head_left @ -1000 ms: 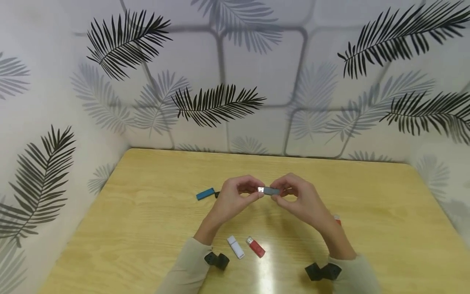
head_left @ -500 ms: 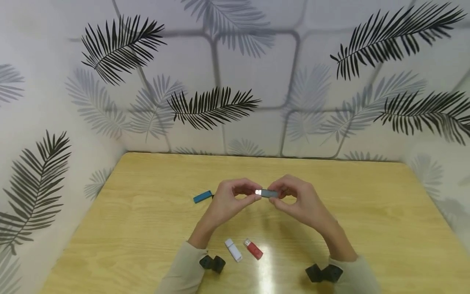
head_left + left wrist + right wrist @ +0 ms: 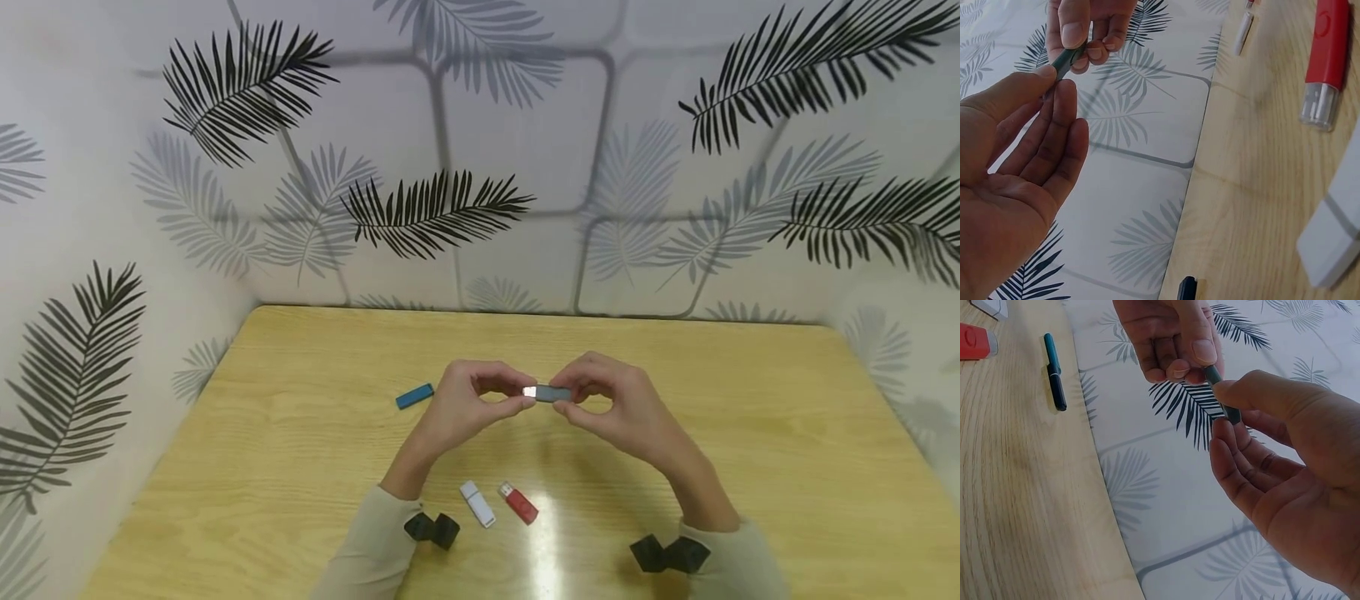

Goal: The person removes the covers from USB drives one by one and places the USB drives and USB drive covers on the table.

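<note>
Over the table, both hands hold a grey USB stick [image 3: 553, 393] with a shiny metal plug, level and pointing left. My left hand [image 3: 463, 408] pinches its plug end between thumb and fingertips. At the grey end, the thumb and fingers of my right hand [image 3: 621, 408] grip the body. In the left wrist view the dark stick [image 3: 1067, 61] bridges the two hands, partly covered by the fingertips. From the right wrist, the USB stick [image 3: 1222, 394] again runs from one thumb to the other.
A blue USB stick [image 3: 415, 396] lies left of the left hand; its black part [image 3: 1056, 390] shows in the right wrist view. Nearer the front, a white USB stick [image 3: 477, 504] and a red one [image 3: 519, 503] lie side by side on the wooden table [image 3: 262, 467]. Patterned wall covering stands behind.
The hands keep the same hold on the grey USB stick. The head view has shifted slightly; the black part by the blue stick and a red-and-white piece by the right forearm are now hidden.
</note>
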{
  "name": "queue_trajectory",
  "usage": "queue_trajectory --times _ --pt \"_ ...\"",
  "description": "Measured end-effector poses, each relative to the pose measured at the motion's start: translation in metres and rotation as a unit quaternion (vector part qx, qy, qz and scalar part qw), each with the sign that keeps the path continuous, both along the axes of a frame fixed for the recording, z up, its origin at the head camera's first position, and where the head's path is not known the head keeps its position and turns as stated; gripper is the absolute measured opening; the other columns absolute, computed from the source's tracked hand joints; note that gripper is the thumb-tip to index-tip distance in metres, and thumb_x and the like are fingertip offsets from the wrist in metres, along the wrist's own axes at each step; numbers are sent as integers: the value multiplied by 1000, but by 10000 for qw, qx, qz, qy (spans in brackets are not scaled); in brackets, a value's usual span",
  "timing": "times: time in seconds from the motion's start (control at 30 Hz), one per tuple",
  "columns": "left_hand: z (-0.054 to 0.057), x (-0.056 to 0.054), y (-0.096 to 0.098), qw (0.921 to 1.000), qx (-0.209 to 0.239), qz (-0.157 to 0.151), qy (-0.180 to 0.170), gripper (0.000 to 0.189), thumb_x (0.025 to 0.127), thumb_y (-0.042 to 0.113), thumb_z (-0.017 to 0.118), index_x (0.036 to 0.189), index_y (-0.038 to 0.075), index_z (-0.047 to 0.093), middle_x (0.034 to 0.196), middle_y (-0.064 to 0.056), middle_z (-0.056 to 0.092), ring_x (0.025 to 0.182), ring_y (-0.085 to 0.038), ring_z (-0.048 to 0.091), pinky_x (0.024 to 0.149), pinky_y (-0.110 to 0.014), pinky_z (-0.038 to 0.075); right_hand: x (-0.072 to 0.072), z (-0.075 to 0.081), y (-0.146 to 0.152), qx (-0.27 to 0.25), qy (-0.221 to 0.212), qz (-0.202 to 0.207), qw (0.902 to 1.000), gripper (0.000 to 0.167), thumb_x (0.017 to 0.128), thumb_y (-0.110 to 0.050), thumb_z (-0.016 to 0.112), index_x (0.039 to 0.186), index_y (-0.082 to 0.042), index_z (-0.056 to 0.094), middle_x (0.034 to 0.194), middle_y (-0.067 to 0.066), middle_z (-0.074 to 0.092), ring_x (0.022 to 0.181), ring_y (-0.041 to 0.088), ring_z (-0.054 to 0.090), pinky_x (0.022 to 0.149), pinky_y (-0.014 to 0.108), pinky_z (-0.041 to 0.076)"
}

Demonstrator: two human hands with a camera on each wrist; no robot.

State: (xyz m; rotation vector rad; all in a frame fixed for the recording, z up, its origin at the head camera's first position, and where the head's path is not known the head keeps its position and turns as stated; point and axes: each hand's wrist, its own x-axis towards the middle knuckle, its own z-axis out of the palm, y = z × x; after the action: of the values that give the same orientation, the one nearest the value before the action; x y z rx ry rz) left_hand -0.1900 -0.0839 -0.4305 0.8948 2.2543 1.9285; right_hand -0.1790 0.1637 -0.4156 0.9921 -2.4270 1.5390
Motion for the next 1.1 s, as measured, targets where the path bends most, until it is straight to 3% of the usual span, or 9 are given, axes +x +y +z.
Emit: queue_trajectory --times 0.23,0.5,0.7,0.8,1.1 --pt "2 0 -2 10000 -69 3 -65 14 89 3 79 103 3 79 95 -4 76 86 -19 71 81 -35 60 2 2 -2 -110 -34 89 9999 20 88 0 79 104 -11 75 101 -1 68 85 17 67 78 31 60" --pt "7 0 -7 9999 23 -101 -120 14 91 3 78 105 1 79 96 -5 76 87 -21 71 80 -34 59 3 7 -2 -110 247 88 9996 22 87 2 80 104 -10 76 100 0 69 83 17 67 77 33 61" --pt "13 -5 -27 9990 182 373 -184 17 88 -4 77 106 -3 77 100 -13 76 90 -20 72 81 -35 60 2 13 19 -187 494 -204 9984 32 80 14 79 105 -6 76 100 2 69 83 16 69 78 27 60" --pt "14 -8 -32 9990 160 385 -181 18 89 -4 77 107 -5 76 103 -15 76 92 -21 73 84 -35 60 0 14 25 -146 382 -216 9989 31 81 12 80 105 -7 76 101 1 69 84 15 69 79 25 59" --pt "3 -12 -31 9972 21 739 -143 17 93 -1 74 110 -2 75 105 -14 76 92 -23 74 72 -30 59 -6 2 23 -60 216 -406 9989 24 87 6 78 108 -6 76 102 3 69 87 16 68 79 25 59"
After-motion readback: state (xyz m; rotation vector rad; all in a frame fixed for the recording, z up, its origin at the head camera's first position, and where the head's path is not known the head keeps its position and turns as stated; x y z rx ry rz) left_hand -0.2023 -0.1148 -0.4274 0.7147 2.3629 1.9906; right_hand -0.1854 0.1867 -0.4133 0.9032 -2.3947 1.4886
